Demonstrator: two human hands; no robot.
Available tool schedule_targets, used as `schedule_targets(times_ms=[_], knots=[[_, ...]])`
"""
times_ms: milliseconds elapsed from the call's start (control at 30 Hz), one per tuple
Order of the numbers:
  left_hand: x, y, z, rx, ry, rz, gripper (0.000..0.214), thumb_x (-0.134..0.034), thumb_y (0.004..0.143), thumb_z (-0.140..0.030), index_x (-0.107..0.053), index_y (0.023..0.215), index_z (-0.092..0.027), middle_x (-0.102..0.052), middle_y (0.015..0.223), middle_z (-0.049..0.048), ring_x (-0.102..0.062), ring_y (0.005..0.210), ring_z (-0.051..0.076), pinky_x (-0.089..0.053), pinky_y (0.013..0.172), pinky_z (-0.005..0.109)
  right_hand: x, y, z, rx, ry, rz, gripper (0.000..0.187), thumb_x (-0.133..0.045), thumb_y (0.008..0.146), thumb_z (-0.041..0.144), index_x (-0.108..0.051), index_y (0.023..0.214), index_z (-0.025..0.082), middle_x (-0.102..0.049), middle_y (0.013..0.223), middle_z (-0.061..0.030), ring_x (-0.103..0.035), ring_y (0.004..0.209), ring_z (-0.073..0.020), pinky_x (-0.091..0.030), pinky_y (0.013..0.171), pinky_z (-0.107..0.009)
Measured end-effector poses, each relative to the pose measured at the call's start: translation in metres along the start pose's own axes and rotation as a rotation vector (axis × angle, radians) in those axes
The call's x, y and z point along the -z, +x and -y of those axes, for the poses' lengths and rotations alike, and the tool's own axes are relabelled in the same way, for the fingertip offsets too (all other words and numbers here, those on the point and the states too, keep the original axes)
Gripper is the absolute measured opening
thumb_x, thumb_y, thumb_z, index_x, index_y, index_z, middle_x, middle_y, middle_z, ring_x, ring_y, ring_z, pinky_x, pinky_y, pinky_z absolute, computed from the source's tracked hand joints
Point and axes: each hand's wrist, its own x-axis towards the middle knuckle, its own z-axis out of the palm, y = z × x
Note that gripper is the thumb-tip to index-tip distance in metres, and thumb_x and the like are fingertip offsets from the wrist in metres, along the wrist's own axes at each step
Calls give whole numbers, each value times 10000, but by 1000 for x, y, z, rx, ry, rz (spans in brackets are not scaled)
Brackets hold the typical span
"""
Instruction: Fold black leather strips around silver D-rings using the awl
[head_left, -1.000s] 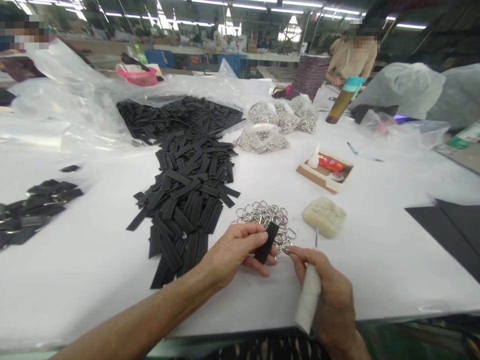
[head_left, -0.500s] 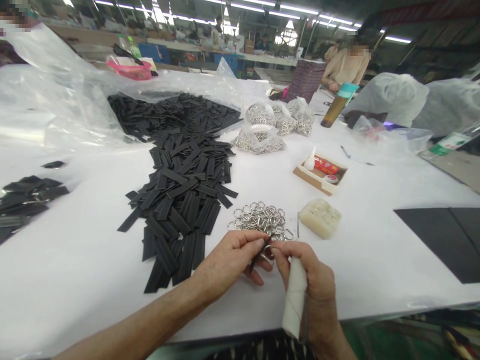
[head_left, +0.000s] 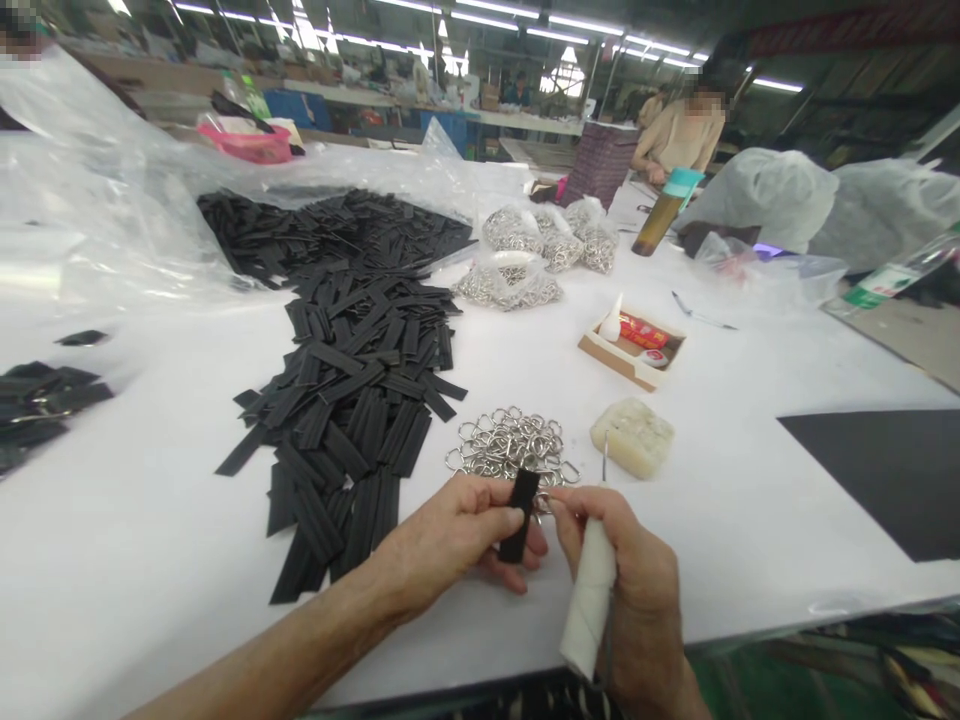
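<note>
My left hand (head_left: 476, 525) pinches a short black strip (head_left: 523, 515) between thumb and fingers, its flat face turned toward me. A metal ring (head_left: 544, 503) sits between the thumb and forefinger of my right hand (head_left: 634, 545), right beside the strip. Tucked in that same hand is an awl-like tool (head_left: 589, 600) with a white wrapped handle; its thin metal shank points up past the fingers. Just beyond my hands lies a heap of silver D-shaped rings (head_left: 510, 440). To the left spreads a large pile of black strips (head_left: 352, 400).
Bags of rings (head_left: 510, 280) lie behind the heap. A whitish block (head_left: 634, 437) and a small box (head_left: 630, 365) with a red tube are to the right. Farther back stand a bottle (head_left: 667, 212) and a person (head_left: 679, 135). Black sheet (head_left: 877, 480) lies far right.
The black strip has turned from edge-on to showing its broad face. The ring stays in my right fingers, and the tool's shank now stands higher above that hand. The view has shifted slightly.
</note>
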Motion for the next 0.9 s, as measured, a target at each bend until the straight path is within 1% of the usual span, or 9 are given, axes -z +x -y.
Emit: schedule_targets(times_ms=[100, 200, 300, 433, 533, 667, 767, 833, 900], knots=[[-3, -1, -2, 22, 22, -7, 200, -507, 781, -237, -586, 920, -117, -600, 708, 39, -582, 621, 148, -498, 494, 221, 5, 4, 0, 79, -117, -99, 176, -561, 878, 119, -575, 1027, 214, -658, 865, -9, -620, 704, -127, -487, 625, -213], [-7, -1, 0, 53, 44, -2, 160, -501, 788, -239, -550, 892, -129, -603, 701, 37, -593, 597, 145, -486, 468, 207, 7, 8, -1, 169, -249, -154, 211, -543, 885, 123, -567, 1087, 183, -673, 905, -53, -639, 753, -164, -507, 666, -258], [-9, -1, 2, 64, 65, 23, 136, -505, 787, -245, -548, 838, -126, -605, 716, 38, -582, 567, 127, -483, 460, 198, 6, 12, 1, 292, -332, -139, 213, -517, 894, 143, -557, 1103, 134, -678, 850, -97, -635, 713, -201, -515, 631, -309], [-10, 0, 0, 65, 104, -5, 97, -483, 772, -207, -537, 782, -127, -606, 706, 39, -574, 558, 121, -476, 451, 190, 3, 17, 8, 452, -398, -72, 139, -464, 899, 115, -564, 994, 100, -687, 833, -153, -611, 629, -212, -491, 533, -317], [-10, -1, -2, 66, 112, -23, 77, -466, 749, -173, -528, 750, -127, -597, 683, 34, -565, 557, 119, -475, 458, 190, 4, 19, 11, 499, -436, -59, 155, -413, 927, 138, -564, 941, 105, -695, 849, -171, -606, 607, -211, -480, 512, -317], [-13, -2, -2, 30, 97, -10, 98, -470, 765, -187, -544, 774, -123, -562, 643, 11, -560, 567, 124, -479, 467, 194, 8, 19, 13, 551, -463, -79, 194, -373, 943, 135, -561, 907, 101, -693, 874, -205, -622, 647, -215, -489, 543, -314], [-15, -3, 0, -9, 80, -16, 126, -474, 800, -203, -553, 856, -123, -559, 655, 3, -559, 586, 127, -482, 471, 195, 8, 18, 12, 566, -500, -81, 210, -363, 940, 124, -562, 881, 97, -688, 884, -221, -629, 677, -231, -493, 558, -328], [-16, -3, 2, -17, 50, -44, 198, -493, 821, -224, -538, 991, -132, -569, 662, -7, -567, 594, 132, -495, 482, 206, 7, 17, 11, 557, -509, -63, 193, -381, 931, 113, -564, 872, 103, -688, 896, -213, -631, 687, -233, -493, 558, -328], [-15, -4, 2, -18, 27, -103, 325, -524, 830, -249, -482, 1138, -156, -588, 667, -18, -573, 579, 133, -511, 495, 223, 6, 18, 9, 549, -496, -45, 180, -392, 922, 92, -561, 863, 113, -688, 918, -204, -632, 697, -224, -494, 561, -319]])
